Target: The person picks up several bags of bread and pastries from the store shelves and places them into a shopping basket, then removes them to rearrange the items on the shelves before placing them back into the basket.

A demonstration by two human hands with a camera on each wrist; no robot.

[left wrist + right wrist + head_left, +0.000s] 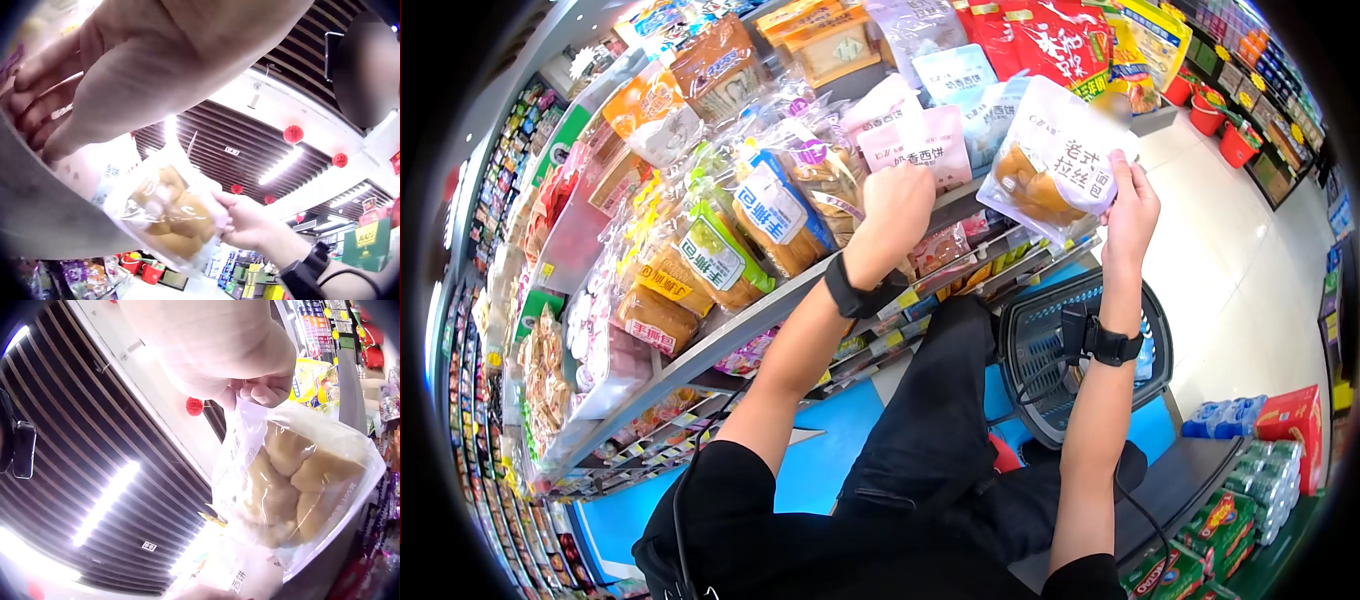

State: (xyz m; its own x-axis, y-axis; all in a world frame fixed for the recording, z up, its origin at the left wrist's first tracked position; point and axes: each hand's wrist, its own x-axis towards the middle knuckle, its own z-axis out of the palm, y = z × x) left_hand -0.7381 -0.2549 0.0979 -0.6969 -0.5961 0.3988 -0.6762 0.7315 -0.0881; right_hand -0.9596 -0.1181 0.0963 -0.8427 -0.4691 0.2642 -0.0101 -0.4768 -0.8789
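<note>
My right hand (1132, 215) pinches the edge of a clear-and-lavender bread bag (1050, 160) and holds it up beyond the shelf edge. Golden-brown rolls (294, 481) show through its clear window, and in the right wrist view my fingers and thumb close on the bag's edge. My left hand (900, 212) is at the front of the shelf, beside a pink package (920, 145). Its fingers (50, 106) are loosely bent behind the shelf's lip (69, 194) in the left wrist view, with their tips partly hidden.
Bagged breads (775, 215) fill the slanted shelf to the left, with red bags (1055, 45) farther back. Below my right forearm sits a dark shopping basket (1025, 395). Red buckets (1238, 147) stand across the aisle; bottle packs (1265, 480) and green cartons (1225, 525) are at lower right.
</note>
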